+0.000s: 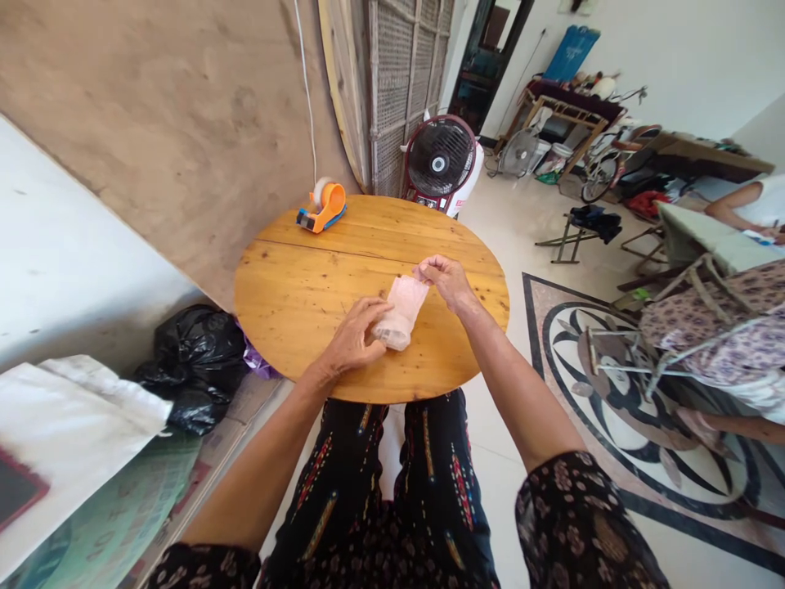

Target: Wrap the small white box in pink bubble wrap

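A piece of pale pink wrap (407, 299), which looks like bubble wrap, lies on the round wooden table (288, 303). Its near end is rolled into a thick bundle (394, 330); what sits inside, if anything, cannot be made out. My left hand (356, 334) grips the left side of this roll between thumb and fingers. At the far right corner of the wrap, the fingertips of my right hand (447, 281) are pinched on its edge. An orange tape dispenser (328, 208) with a roll of tape stands near the table's far left edge.
A fan (440, 159) stands just behind the table. Black plastic bags (199, 352) lie on the left, beside a wooden board (184, 123) leaning there. To the right, another person (717, 319) sits at a table, with a folding stool (573, 233) farther back.
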`<state>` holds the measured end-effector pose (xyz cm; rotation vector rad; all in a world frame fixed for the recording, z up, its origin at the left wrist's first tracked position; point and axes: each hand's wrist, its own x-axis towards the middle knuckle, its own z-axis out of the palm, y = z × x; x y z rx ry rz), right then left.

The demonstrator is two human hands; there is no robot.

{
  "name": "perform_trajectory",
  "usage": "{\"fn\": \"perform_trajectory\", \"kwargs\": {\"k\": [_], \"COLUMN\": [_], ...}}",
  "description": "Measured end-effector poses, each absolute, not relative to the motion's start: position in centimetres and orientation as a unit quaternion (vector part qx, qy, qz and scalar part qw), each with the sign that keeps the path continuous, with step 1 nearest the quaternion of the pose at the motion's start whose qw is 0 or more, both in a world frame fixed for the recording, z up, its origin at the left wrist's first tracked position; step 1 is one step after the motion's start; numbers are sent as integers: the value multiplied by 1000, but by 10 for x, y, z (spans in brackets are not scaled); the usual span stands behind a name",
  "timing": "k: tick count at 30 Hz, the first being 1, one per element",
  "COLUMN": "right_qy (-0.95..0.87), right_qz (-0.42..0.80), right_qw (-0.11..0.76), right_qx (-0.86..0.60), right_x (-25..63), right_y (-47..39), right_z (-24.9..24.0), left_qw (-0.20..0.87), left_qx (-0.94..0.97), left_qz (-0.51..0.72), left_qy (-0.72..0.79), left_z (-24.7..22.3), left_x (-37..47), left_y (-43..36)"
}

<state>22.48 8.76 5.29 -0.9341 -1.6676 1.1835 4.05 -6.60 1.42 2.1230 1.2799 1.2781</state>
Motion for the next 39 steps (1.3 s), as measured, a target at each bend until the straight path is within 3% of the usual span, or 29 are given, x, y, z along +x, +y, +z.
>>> {"fn": "perform_trajectory", "kwargs": {"k": [12,24,29,34,36,39], "right_qy": [-686,-679,-658,-703,-748,-854], "right_qz": [448,470,425,291,249,209], "right_qw": [411,395,440,521,497,312], "right_qx": [-400,-402,-440,-386,-362,-359], "right_x": [218,210,219,233,237,231], "right_y": [125,143,144,117,96,61], "right_z": [58,56,65,87,96,106], "left_qw": [236,181,169,149,143,138], "left_qx": [750,764,772,778,781,792], "left_qz": [433,417,414,418,416,405], "left_qy": [441,457,452,444,443,436], "left_z": [16,12,12,9,9,8], "left_x": [41,42,43,43,43,43], "left_y": [-69,-65,-64,-63,-63,-63]}}
